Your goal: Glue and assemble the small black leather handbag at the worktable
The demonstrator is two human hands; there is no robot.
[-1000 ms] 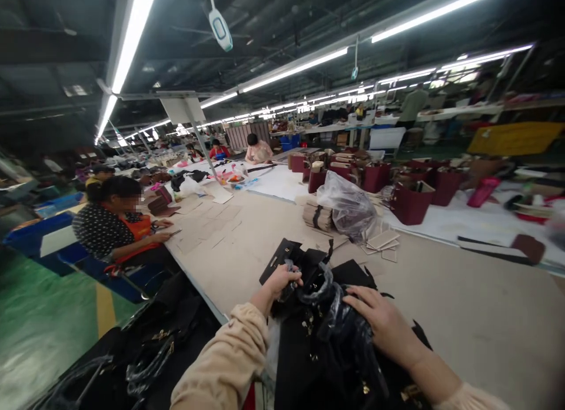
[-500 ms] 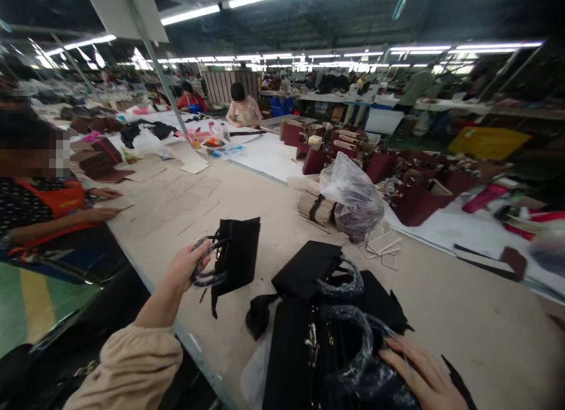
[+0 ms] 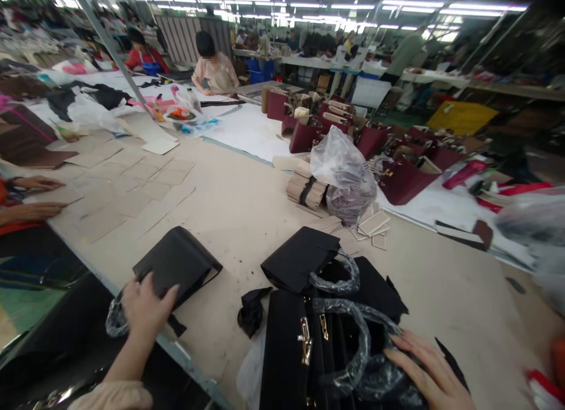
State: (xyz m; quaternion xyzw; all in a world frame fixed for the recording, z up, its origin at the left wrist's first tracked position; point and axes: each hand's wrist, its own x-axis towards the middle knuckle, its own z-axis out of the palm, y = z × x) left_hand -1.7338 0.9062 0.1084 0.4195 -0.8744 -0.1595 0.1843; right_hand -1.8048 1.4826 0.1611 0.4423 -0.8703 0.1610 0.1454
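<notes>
Bag (image 3: pixel 176 260) lying flat at bench (image 3: pixel 247 210) edge, extending up-right from left hand (image 3: pixel 145 304) pressing it, fingers spread | right hand (image 3: pixel 428 369) resting flat on wrapped handles (image 3: pixel 359 335)

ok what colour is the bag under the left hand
Plain black bag; the head view shows it best.

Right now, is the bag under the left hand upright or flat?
Flat: the bag lies on its broad side on the table, left hand on top.

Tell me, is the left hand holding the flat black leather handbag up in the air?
No, the left hand lies open on the flat black leather handbag, which rests on the beige table.
</notes>
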